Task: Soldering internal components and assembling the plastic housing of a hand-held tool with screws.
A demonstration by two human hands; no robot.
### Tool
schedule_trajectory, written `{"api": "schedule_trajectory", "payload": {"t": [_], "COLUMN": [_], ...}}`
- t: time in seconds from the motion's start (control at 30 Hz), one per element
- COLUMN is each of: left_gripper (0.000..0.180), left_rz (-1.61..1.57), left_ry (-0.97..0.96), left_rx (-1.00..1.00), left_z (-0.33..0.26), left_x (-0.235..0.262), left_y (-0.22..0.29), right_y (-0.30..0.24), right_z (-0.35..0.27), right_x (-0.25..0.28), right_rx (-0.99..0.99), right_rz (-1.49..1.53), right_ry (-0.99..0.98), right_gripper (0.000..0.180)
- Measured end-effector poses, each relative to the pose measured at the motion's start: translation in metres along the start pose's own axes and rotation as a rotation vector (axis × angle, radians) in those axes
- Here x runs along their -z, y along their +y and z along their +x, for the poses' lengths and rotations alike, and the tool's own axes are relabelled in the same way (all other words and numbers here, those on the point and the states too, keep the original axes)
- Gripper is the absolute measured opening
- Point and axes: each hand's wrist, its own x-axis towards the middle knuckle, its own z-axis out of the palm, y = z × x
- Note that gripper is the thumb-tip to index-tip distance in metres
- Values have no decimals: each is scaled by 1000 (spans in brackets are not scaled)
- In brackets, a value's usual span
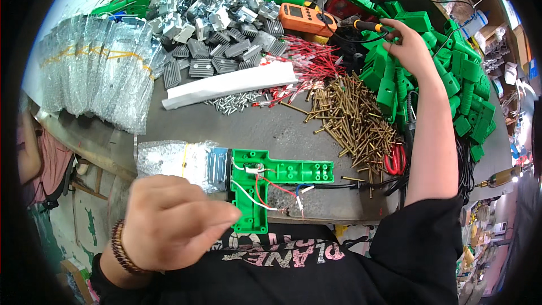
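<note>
My left hand (172, 223) is closed in front of me, thumb pressed against the curled fingers; whatever lies inside is hidden. Just beyond it lies an opened green plastic tool housing half (302, 171), with red, white and blue wires and a black cord running off to the right. A bubble-wrapped piece (178, 158) adjoins the housing's left side. Far right, my right hand (409, 48) reaches over a heap of green housing parts (451, 79). Its thumb and forefinger are apart, beside the end of a tool with an orange-and-black handle (368, 26).
Brass-coloured screws (347, 116) and red wire pieces (305, 59) are heaped mid-table. Beyond are an orange multimeter (305, 20), finned grey metal blocks (200, 66) and a white strip (231, 85). Bubble-wrap sleeves (96, 73) stack at left. Red-handled pliers (395, 161) lie near right.
</note>
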Motion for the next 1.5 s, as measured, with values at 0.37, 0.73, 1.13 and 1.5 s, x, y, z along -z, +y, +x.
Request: {"api": "schedule_trajectory", "payload": {"t": [0.37, 0.73, 1.13, 1.5], "left_gripper": [21, 18, 17, 16], "left_rz": [-174, -112, -101, -125], "left_ry": [45, 151, 163, 153], "left_rx": [-110, 36, 48, 28], "left_z": [-19, -9, -10, -7], "left_x": [-49, -61, -67, -71], "left_y": [9, -1, -5, -7], "right_y": [-55, -109, -122, -121], "right_z": [-32, -135, -139, -140], "right_x": [4, -51, -69, -71], "right_rx": [353, -136, -180, -155], "right_rz": [1046, 1608, 1577, 1586], "right_ry": [587, 32, -13, 24], "right_gripper": [22, 36, 36, 37]}}
